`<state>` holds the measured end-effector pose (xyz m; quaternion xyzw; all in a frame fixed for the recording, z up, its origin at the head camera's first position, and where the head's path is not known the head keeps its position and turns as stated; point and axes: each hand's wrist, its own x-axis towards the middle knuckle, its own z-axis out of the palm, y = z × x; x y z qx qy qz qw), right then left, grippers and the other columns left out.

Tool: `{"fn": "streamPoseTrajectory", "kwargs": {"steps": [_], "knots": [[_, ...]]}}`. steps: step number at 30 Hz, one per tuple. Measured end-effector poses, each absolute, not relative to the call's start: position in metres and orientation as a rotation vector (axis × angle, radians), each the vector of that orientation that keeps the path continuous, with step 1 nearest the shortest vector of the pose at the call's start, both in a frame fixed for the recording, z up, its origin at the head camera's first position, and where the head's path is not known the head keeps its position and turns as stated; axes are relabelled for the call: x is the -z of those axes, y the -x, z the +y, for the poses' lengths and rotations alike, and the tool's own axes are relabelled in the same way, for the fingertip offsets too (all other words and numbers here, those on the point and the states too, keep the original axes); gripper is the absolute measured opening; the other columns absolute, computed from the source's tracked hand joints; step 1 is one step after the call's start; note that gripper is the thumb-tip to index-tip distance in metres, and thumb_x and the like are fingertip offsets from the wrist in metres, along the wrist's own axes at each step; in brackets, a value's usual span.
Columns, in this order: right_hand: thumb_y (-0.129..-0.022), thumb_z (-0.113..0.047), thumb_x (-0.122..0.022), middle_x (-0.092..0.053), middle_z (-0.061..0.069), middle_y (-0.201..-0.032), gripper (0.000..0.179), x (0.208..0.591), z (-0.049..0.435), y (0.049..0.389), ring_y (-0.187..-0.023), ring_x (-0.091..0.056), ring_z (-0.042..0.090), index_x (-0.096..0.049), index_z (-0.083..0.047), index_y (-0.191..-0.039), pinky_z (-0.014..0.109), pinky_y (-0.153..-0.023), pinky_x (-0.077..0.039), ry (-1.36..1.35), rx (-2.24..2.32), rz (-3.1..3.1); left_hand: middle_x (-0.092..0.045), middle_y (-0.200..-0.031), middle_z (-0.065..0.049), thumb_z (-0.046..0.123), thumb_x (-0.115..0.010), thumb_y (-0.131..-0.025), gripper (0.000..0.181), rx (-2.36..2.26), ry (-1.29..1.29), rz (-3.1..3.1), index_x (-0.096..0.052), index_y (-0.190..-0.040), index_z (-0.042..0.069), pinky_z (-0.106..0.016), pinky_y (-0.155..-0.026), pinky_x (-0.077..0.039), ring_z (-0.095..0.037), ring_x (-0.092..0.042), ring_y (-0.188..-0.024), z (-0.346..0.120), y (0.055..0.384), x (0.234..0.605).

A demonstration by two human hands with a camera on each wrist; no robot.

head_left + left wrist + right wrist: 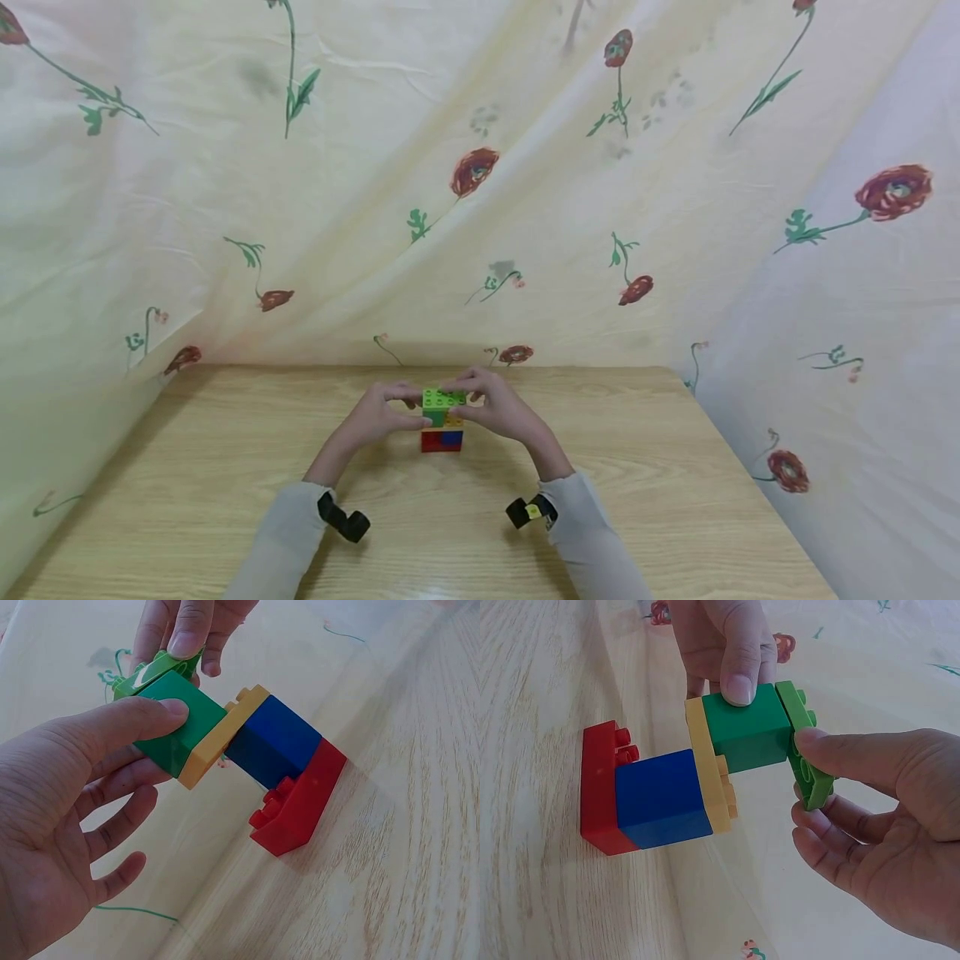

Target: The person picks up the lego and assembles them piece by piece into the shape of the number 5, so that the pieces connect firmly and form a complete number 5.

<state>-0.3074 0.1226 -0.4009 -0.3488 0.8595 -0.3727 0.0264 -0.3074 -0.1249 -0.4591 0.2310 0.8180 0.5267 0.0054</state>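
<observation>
A stack of toy building bricks stands on the wooden table in front of me. At its base is a flat red brick (598, 795), with a blue brick (664, 801) on one end of it. Above lies a flat yellow brick (702, 750), and on its opposite end sits a green brick (746, 729). My left hand (375, 414) grips the green brick, its thumb pressed against the side. On top, a flat lime-green brick (793, 703) overhangs the green one. My right hand (501, 408) pinches the overhanging part between thumb and fingers.
Pale wooden tabletop (450, 533) surrounds the stack. A cream cloth (360, 208) printed with red flowers hangs behind the table and along both sides. Each wrist carries a black camera, and grey sleeves (277, 537) cover the forearms.
</observation>
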Motion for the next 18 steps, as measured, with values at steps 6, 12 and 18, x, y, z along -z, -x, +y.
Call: {"fn": "streamPoseTrajectory", "kwargs": {"steps": [6, 12, 18], "knots": [[-0.091, -0.008, -0.076, -0.064, 0.012, -0.116, 0.039, 0.399, 0.1221, 0.3071, -0.101, -0.056, 0.02, -0.07, -0.008, -0.13, 0.026, -0.078, -0.048, 1.065, 1.166, 2.649, -0.074, -0.11, -0.005, 0.023, -0.085, -0.084, 0.035, -1.66, -0.744, 2.561, -0.077, -0.116, 0.011, -0.043, -0.087, -0.049, -0.026, -0.061, -0.102, -0.1259, 0.3085, 0.4599], [-0.092, -0.009, -0.075, -0.064, 0.012, -0.118, 0.038, 0.3978, 0.1224, 0.3066, -0.103, -0.057, 0.021, -0.071, -0.008, -0.129, 0.026, -0.079, -0.049, 1.068, 1.157, 2.65, -0.073, -0.109, -0.004, 0.021, -0.085, -0.083, 0.036, -1.664, -0.736, 2.549, -0.077, -0.117, 0.01, -0.044, -0.088, -0.049, -0.023, -0.06, -0.101, -0.1252, 0.3082, 0.4575], [-0.093, -0.01, -0.074, -0.064, 0.014, -0.117, 0.037, 0.3996, 0.1229, 0.3079, -0.1, -0.057, 0.021, -0.07, -0.006, -0.13, 0.025, -0.077, -0.048, 1.114, 1.14, 2.644, -0.073, -0.108, -0.004, 0.02, -0.085, -0.083, 0.037, -1.664, -0.723, 2.552, -0.077, -0.117, 0.009, -0.043, -0.088, -0.049, -0.021, -0.059, -0.1, -0.1251, 0.3058, 0.4559]]}}
